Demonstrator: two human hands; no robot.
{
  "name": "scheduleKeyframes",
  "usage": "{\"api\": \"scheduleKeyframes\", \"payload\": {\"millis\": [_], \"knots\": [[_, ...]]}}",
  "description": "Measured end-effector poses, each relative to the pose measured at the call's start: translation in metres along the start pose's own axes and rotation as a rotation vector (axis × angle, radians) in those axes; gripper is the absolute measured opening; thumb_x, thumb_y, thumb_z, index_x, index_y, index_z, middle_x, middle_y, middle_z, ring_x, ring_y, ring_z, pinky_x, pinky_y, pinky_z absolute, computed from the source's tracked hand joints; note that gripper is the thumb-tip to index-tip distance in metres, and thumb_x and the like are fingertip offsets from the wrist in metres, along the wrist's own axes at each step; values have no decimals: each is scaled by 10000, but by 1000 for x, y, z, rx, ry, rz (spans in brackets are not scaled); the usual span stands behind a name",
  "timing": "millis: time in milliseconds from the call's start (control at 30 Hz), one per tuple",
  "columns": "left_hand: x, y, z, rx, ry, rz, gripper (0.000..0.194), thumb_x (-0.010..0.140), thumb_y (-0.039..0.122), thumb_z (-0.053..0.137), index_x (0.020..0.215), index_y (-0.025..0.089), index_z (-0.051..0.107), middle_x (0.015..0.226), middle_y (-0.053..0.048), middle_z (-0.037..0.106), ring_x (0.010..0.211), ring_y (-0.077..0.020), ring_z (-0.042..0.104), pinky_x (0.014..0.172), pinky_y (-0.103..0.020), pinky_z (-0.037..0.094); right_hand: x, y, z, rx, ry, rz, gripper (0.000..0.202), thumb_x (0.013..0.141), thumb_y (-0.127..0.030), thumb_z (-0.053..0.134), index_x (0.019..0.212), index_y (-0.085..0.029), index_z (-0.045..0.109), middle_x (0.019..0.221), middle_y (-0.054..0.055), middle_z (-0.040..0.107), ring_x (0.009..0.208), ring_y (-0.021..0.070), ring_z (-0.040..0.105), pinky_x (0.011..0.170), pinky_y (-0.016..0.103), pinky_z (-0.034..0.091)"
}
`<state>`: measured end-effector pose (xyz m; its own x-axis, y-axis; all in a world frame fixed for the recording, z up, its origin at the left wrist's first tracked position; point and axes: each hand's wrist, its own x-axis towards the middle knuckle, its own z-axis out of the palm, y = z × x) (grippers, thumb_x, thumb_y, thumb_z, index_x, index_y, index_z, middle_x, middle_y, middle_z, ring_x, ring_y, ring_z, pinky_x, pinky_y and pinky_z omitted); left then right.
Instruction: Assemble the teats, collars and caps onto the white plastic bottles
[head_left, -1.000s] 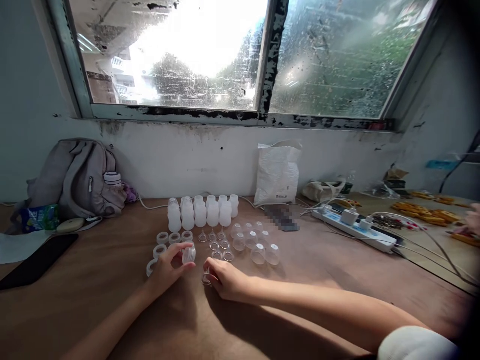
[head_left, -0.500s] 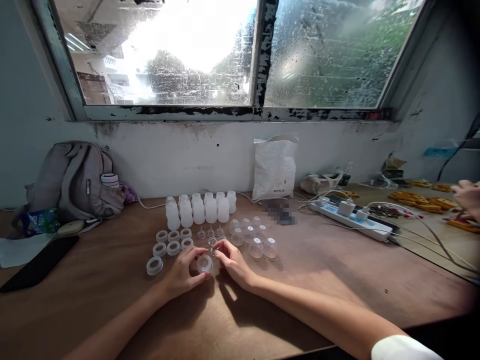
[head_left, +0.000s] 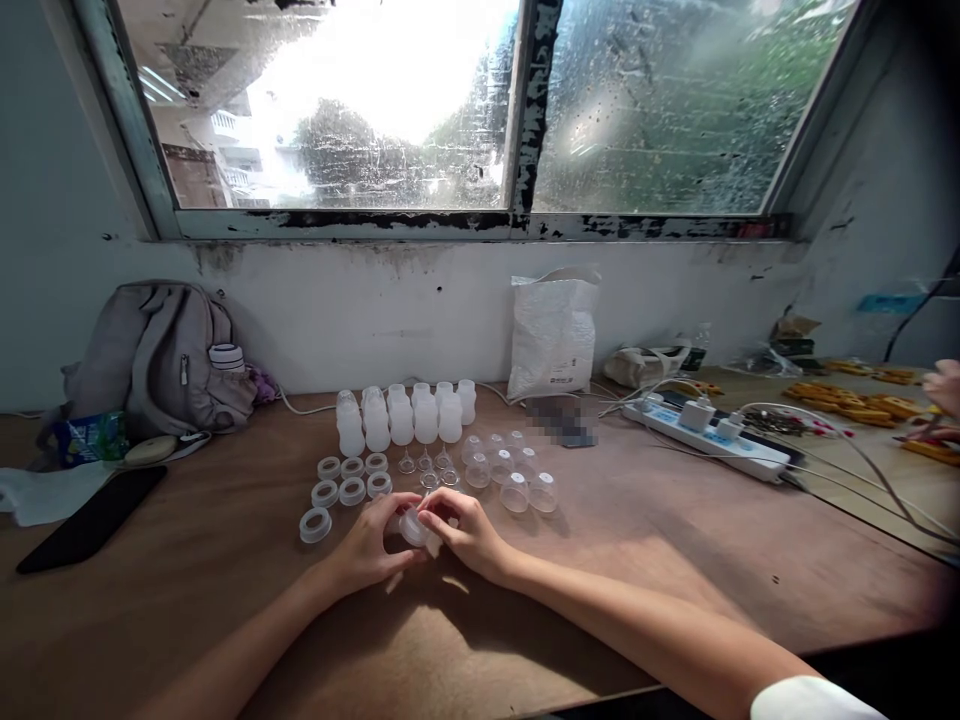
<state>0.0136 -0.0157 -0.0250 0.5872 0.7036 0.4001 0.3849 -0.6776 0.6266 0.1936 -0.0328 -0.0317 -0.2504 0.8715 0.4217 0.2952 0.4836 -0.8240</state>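
Between the thumb and fingers of my left hand is a translucent bottle collar ring, tilted a little. My right hand pinches a clear bottle nipple against the ring; its fingers mostly hide the nipple. Several more collar rings lie in rows left of my hands. Just beyond my fingertips stand several clear nipples. Frosted baby bottles are lined up behind them. Clear dome caps sit in rows to the right.
A white power strip with cables lies at the right. A white plastic bag leans on the wall. The left side holds a grey backpack and a black phone-like slab. Another person's hand shows at the right edge, near yellow items.
My right hand has brought the nipple left onto the ring held in my left hand. The ring is now more tilted. The view has shifted slightly.
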Motion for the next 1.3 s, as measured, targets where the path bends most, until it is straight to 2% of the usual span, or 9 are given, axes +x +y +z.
{"api": "scheduleKeyframes", "payload": {"millis": [67,133,233,333,400,600,733,1067,1300], "knots": [[-1,0,0,-65,-2,-5,434,671,306,630,1071,200,500,1013,-50,589,916,-188,548,802,-307,443,3,2,-1,141,-9,97,225,790,-383,519,780,-162,557,671,-4,532,597,104,488,565,232,414],[-2,1,0,-104,1,-50,281,743,308,554,998,189,534,906,-38,620,826,-165,579,734,-278,467,6,5,-1,256,-35,189,263,774,-418,526,770,-155,539,616,-19,508,512,85,461,489,217,395],[-2,5,-1,-108,35,-126,210,803,344,468,890,178,563,756,-21,630,689,-143,587,625,-247,470,7,5,-1,363,-30,265,304,784,-456,489,865,-164,520,579,-33,496,435,79,453,433,218,394],[-1,9,-3,-90,85,-159,233,811,370,449,839,172,568,738,-20,629,649,-134,578,598,-237,459,4,1,-1,367,-29,229,357,781,-421,510,1046,-187,458,615,-27,538,487,99,514,481,233,439],[-1,11,-4,-86,116,-168,241,817,369,437,813,170,572,738,-19,627,640,-131,575,596,-235,455,0,-2,0,276,-71,158,378,757,-352,561,1084,-196,453,683,-12,581,559,103,541,537,231,448],[-2,11,-2,-81,80,-156,157,781,294,483,845,172,557,731,-12,620,619,-123,564,579,-226,450,-2,-1,2,11,-58,37,199,760,-210,512,953,-173,547,707,-2,600,614,98,530,563,207,412],[-2,11,2,-58,85,-149,140,746,223,491,874,181,530,760,-6,617,626,-118,554,589,-226,438,0,3,3,-27,-45,38,177,740,-176,505,913,-171,542,653,-21,566,578,91,496,534,198,385],[0,13,12,33,117,-191,102,693,150,480,785,193,490,629,45,529,566,-105,489,591,-228,386,1,1,4,-70,-51,52,103,683,-98,481,757,-167,498,557,-58,466,508,67,398,459,171,300],[2,14,12,-54,104,-207,115,698,153,478,807,184,465,612,48,508,539,-98,483,531,-201,369,-1,-2,3,-52,-69,37,80,716,-129,489,787,-167,486,549,-59,481,486,60,396,454,165,306]]}}
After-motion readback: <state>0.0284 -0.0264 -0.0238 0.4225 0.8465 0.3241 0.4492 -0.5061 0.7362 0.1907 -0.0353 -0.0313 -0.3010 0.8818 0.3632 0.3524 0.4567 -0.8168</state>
